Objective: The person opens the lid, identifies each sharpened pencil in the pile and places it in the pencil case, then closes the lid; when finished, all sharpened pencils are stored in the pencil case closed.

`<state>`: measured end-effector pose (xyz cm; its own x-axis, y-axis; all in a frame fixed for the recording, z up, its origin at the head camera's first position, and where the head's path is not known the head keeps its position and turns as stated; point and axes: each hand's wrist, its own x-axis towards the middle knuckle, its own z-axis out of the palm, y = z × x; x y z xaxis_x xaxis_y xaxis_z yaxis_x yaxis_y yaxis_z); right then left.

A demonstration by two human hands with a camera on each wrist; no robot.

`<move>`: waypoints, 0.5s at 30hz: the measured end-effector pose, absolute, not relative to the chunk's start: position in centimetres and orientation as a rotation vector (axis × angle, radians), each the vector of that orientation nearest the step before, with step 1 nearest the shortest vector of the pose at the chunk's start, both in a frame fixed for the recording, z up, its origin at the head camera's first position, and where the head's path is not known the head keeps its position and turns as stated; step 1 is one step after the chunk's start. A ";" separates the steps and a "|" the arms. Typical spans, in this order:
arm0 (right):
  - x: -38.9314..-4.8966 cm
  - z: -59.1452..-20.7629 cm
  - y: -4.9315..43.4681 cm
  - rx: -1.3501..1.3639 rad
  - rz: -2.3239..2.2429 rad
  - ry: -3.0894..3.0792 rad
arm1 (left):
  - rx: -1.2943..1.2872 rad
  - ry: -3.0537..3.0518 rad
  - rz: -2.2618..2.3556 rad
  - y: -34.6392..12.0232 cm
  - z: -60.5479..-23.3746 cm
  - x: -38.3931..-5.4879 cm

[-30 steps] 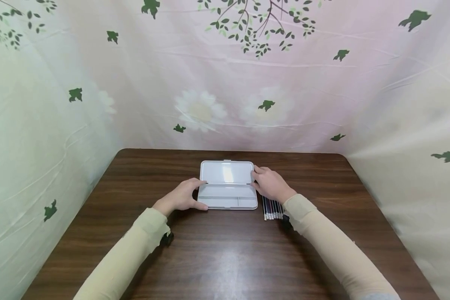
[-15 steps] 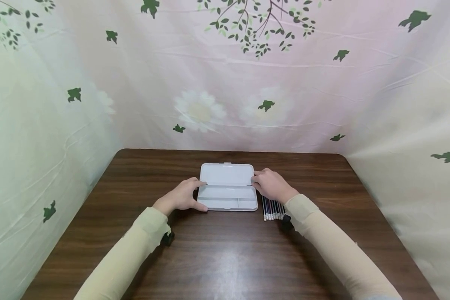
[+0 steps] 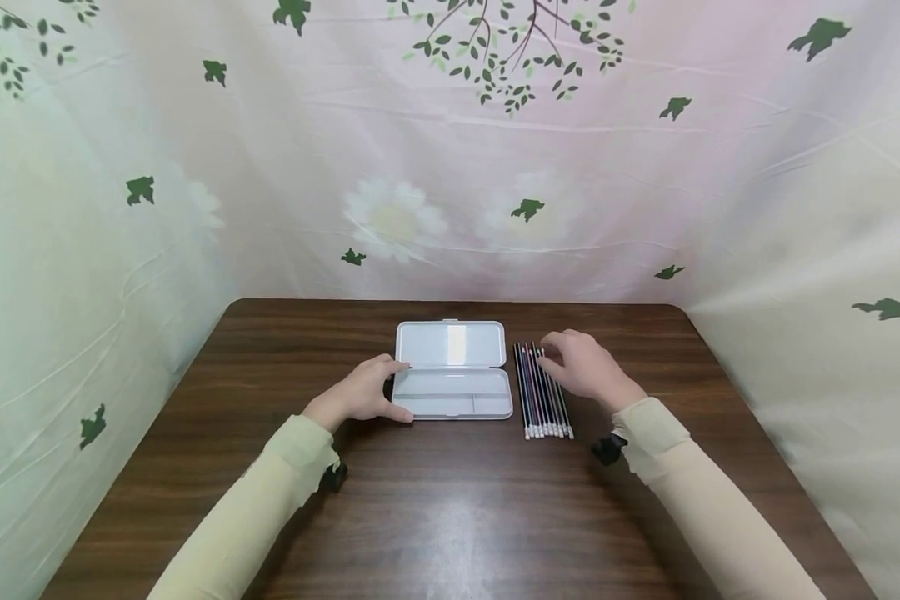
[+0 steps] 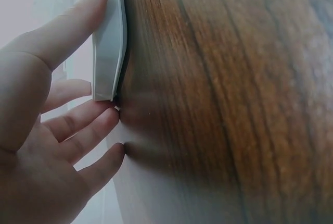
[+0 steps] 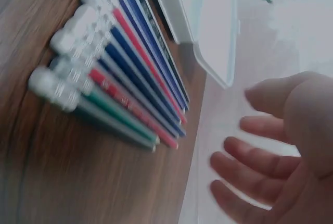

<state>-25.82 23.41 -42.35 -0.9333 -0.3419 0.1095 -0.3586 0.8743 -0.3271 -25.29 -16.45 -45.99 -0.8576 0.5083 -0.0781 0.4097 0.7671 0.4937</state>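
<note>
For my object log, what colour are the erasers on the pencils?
The erasers are white, best seen in the right wrist view.

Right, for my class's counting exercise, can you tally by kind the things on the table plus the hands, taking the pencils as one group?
Pencil case: 1
Group of pencils: 1
Hands: 2, left hand and right hand
Total: 4
</note>
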 end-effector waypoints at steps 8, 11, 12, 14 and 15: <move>-25.1 -43.7 26.4 0.381 0.612 -3.261 | 0.717 2.746 0.717 -16.6 -46.2 -25.3; -25.0 -44.1 26.8 0.373 0.656 -3.298 | 0.723 2.747 0.727 -16.6 -46.2 -25.5; -25.0 -44.3 26.8 0.378 0.668 -3.303 | 0.725 2.748 0.730 -16.6 -46.2 -25.5; -24.9 -44.5 26.9 0.394 0.687 -3.304 | 0.723 2.750 0.731 -16.6 -46.3 -25.6; -24.9 -44.5 26.9 0.389 0.694 -3.306 | 0.724 2.750 0.729 -16.6 -46.3 -25.6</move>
<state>-24.86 26.92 -44.55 -0.9409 -0.2710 -0.2031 -0.1664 0.8923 -0.4197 -25.63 -16.58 -46.33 -0.8585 0.5080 -0.0700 0.4067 0.7576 0.5106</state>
